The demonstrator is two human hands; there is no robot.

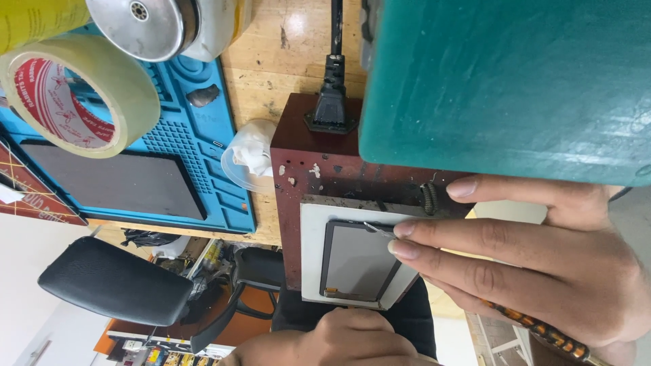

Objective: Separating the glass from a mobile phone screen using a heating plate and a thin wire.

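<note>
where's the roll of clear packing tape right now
In the head view, the clear tape roll with a red-and-white core sits upper left, on the blue silicone work mat, beside the round metal disc.

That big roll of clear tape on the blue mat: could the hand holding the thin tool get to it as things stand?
Probably, yes. The roll of clear tape lies uncovered on the blue mat, across the wooden bench, but the tool hand is busy at the dark screen.

pretty bright even indoor light, glare spot on the metal disc [139, 26], soft shadows only, green mat [508, 81] up close kinda blurry, frame rotated sideways
</note>
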